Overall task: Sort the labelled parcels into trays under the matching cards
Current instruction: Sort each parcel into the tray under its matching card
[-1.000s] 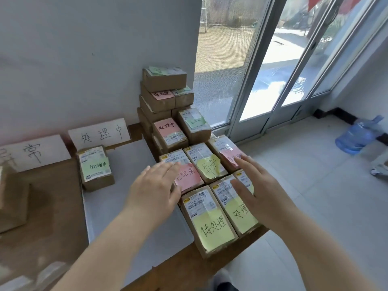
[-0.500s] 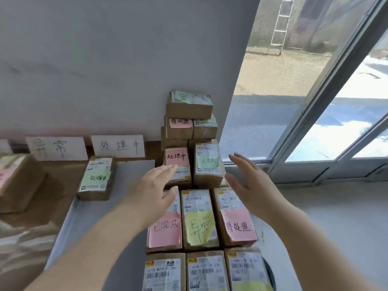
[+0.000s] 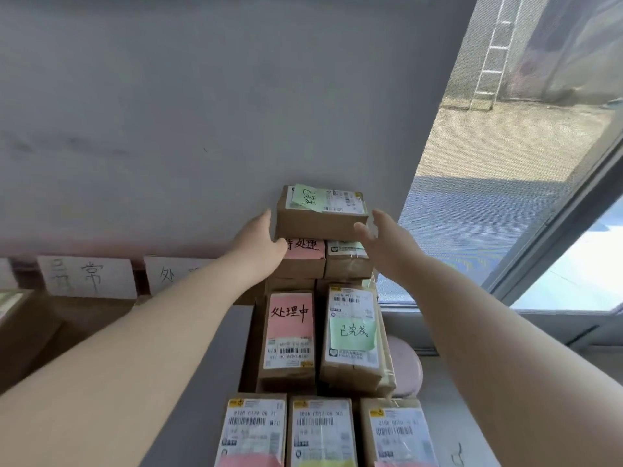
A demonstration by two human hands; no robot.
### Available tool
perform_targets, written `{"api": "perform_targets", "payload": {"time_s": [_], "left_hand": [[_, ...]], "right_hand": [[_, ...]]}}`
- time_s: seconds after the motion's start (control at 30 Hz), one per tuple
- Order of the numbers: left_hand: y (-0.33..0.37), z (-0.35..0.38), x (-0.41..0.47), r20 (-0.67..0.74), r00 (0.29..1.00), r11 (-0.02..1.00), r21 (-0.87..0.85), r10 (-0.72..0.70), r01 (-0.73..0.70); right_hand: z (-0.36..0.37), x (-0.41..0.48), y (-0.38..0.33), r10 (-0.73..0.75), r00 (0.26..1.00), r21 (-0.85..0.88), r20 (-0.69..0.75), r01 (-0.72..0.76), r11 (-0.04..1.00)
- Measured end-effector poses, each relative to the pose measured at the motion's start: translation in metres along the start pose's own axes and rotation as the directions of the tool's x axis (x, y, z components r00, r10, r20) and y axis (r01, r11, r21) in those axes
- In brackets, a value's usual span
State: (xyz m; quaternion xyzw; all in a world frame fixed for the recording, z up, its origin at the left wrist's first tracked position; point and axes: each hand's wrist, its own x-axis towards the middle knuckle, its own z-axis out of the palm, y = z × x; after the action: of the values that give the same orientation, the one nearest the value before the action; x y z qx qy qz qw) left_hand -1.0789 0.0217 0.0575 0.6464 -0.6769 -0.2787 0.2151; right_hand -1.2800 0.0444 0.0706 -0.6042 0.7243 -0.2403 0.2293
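A brown top parcel (image 3: pixel 322 214) with a green note sits on a stack of parcels (image 3: pixel 347 264) at the table's (image 3: pixel 101 313) far right corner, against the wall. The left hand (image 3: pixel 261 241) rests straight-fingered against its left end. The right hand (image 3: pixel 381 237), fingers straight, flanks its right end. White cards (image 3: pixel 89 276) lean along the far edge.

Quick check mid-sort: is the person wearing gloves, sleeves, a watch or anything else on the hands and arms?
No. The left hand and right hand are bare, with no gloves, rings or tape that I can see. The left forearm and right forearm are bare too: no sleeve, watch or wristband shows anywhere up to the frame edges.
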Motion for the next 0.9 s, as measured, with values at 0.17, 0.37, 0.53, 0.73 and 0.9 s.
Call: {"api": "perform_targets", "payload": {"time_s": [0.17,0.37,0.53,0.73,0.9], "left_hand": [[0.007,0.014,0.022,0.034,0.997,0.957,-0.282,-0.064,0.071],[0.013,0.01,0.01,-0.05,0.998,0.895,-0.443,0.028,-0.047],[0.027,-0.01,-0.042,-0.125,0.979,0.811,-0.549,0.16,-0.203],[-0.009,0.012,-0.129,-0.016,0.993,0.821,-0.562,0.113,-0.103],[-0.037,0.003,-0.138,0.117,0.985,0.673,-0.72,-0.127,0.172]], "right_hand": [[0.021,0.021,0.003,0.079,0.994,0.271,-0.072,-0.057,0.961],[0.025,0.013,-0.001,0.1,0.982,0.454,-0.157,-0.018,0.891],[0.005,-0.015,-0.019,0.199,0.953,0.776,-0.227,0.053,0.629],[0.025,-0.073,-0.012,0.312,0.941,0.923,-0.133,0.003,0.385],[0.04,-0.11,-0.001,0.28,0.96,0.931,-0.003,-0.1,0.352]]}}
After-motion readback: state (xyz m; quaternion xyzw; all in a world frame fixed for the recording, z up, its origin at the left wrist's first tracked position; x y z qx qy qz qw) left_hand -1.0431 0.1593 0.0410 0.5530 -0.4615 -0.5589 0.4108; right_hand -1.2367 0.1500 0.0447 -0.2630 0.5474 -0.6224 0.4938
